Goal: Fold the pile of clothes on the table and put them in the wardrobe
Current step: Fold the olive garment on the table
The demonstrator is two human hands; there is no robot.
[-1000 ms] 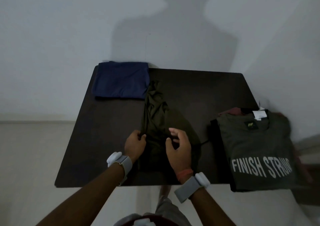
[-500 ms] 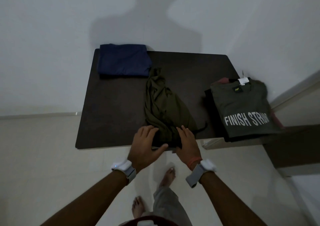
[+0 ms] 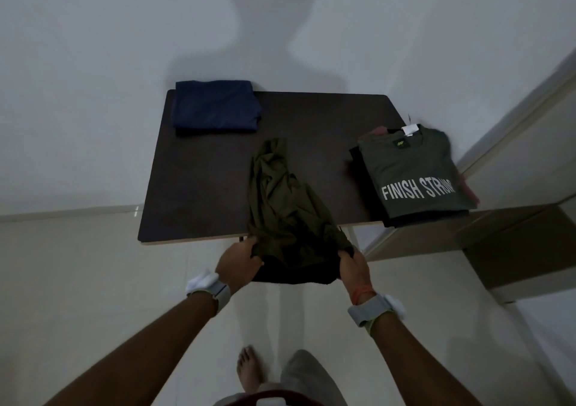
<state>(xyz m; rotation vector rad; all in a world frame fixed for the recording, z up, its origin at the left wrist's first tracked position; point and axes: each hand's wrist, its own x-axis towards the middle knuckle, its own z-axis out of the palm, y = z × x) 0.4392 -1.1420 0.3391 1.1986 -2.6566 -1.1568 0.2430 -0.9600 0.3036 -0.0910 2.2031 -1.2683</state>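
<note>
gripping a crumpled olive-green cloth garment [image 3: 280,206], 6 o'clock on dark rectangular counter [image 3: 202,187]
left hand [image 3: 238,260], right hand [image 3: 353,265]: fingers [image 3: 253,245] curled round its near corners.

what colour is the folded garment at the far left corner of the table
Dark navy blue, plain; the folded garment shows best in the head view.

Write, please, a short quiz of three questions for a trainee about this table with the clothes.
1. True or false: the olive garment lies wholly on the table.
2. Where is the folded navy garment? A: at the far left corner of the table. B: at the near right corner. C: on the floor.
3. Fill in: the grey shirt on the right reads "___ STR...".
Key: 1 false, its near end hangs past the near edge. 2 A. 3 FINISH.
</note>
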